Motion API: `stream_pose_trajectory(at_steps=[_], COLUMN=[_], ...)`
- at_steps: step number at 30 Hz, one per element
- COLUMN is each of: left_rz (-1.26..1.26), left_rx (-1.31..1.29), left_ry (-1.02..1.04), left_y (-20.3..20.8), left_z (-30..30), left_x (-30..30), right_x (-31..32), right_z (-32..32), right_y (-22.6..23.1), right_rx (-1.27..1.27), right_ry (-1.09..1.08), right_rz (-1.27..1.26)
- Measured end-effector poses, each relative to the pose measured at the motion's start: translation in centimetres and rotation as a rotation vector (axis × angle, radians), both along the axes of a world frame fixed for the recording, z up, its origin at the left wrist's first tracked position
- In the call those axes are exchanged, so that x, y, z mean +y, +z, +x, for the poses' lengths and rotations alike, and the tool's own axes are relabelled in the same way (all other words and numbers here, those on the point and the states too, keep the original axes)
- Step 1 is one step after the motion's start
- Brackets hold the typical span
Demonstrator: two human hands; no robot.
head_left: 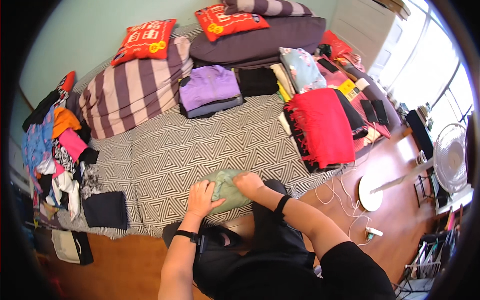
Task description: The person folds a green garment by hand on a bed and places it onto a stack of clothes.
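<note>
A light green cloth bundle (230,196), perhaps a garment, lies bunched at the front edge of the bed, just before my knees. On its left side rests my left hand (201,198), fingers laid over the fabric and thumb spread toward the middle. My right hand (247,185) is closed like a fist at the bundle's upper right, its fingertips hidden in the folds. Between the two hands the fabric is creased and gathered. What kind of garment it is, I cannot tell.
A purple folded top (210,87) lies on a pile at the back. Right of it are a red fringed shawl (322,127) and other folded clothes. Loose clothes heap (60,150) at the left, near a dark folded cloth (105,210). A white fan (449,157) and cords stand right.
</note>
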State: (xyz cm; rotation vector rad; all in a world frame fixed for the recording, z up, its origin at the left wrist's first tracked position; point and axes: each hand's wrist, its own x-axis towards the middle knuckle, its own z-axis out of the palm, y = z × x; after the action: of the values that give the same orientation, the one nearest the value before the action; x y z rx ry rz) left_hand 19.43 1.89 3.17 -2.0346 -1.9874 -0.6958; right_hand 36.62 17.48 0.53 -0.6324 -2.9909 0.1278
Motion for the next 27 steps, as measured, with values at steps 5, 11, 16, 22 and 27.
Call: stream_pose_trajectory(at_steps=[5,11,16,22,27], left_rz=[-0.016,-0.004,-0.241,-0.428,-0.483], left_rx=[0.073,0.317,0.032,0.042,0.016], left_ry=[-0.107,-0.269,-0.234,-0.108,-0.07], left_y=[0.5,-1.1,0.7,0.6,0.4], left_z=[0.4,1.1,2.4,2.5,3.3], left_x=[0.4,1.5,0.8,1.1,2.7], right_x=[-0.2,-0.2,0.0,0.2,1.6], right_z=[0.8,1.1,1.4,-3.0,-2.8], right_y=[1.6,2.2,3.1,4.2,3.2], right_rx=[0.077,0.156,0.193,-0.13,0.102], right_ry=[-0.019,-0.053,-0.02,-0.216,-0.01], right_rz=[0.048,-0.015,-0.123,-0.192,0.064])
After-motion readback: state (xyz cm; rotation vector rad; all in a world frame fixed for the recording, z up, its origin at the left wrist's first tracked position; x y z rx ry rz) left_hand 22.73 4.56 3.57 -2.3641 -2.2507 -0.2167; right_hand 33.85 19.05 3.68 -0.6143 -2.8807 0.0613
